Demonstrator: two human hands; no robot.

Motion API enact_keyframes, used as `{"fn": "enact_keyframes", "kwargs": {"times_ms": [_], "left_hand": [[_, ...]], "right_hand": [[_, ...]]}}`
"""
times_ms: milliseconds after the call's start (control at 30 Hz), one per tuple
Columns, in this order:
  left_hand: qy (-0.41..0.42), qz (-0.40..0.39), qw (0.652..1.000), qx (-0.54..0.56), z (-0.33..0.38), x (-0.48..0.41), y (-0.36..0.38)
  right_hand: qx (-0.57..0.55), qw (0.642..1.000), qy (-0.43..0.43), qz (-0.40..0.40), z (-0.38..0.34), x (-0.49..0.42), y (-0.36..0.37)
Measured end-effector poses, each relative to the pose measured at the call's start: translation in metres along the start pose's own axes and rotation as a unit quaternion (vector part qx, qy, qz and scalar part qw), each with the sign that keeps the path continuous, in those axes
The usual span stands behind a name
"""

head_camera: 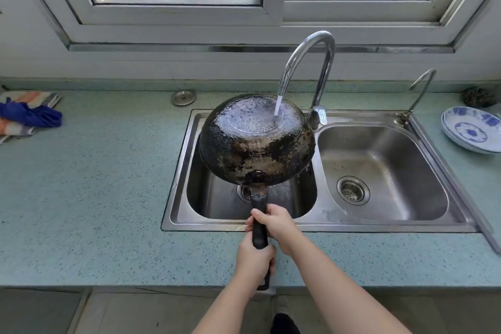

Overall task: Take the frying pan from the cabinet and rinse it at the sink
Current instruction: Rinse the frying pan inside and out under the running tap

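Observation:
A blackened frying pan (256,149) hangs upside down over the left basin of the steel sink (322,221), its scorched underside facing up. Water runs from the tall curved tap (311,59) onto the pan's flat bottom and spreads across it. Both hands hold the black handle (259,234). My right hand (275,221) grips it nearer the pan, at the sink's front rim. My left hand (253,263) grips the handle's end, over the counter edge.
The right basin (379,165) has a strainer drain. A small second tap (418,92) stands at the back right. Blue-and-white plates (473,129) are stacked on the right counter, cloths (27,114) lie far left, and a metal sink plug (183,97) sits behind the sink.

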State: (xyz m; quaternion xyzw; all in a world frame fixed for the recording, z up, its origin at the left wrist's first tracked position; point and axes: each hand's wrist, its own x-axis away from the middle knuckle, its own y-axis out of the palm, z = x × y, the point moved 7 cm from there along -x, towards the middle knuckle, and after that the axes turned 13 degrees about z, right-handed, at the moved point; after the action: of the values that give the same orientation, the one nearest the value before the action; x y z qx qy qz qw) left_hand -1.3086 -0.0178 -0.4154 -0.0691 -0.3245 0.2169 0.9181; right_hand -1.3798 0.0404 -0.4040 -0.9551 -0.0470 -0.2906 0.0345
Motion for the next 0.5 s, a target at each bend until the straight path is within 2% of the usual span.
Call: {"fn": "enact_keyframes", "kwargs": {"times_ms": [500], "left_hand": [[0.016,0.005,0.999,-0.033,0.0047,-0.0052,0.0010]], "right_hand": [[0.008,1.000,0.013,-0.010,0.0018,-0.0048,-0.0005]]}}
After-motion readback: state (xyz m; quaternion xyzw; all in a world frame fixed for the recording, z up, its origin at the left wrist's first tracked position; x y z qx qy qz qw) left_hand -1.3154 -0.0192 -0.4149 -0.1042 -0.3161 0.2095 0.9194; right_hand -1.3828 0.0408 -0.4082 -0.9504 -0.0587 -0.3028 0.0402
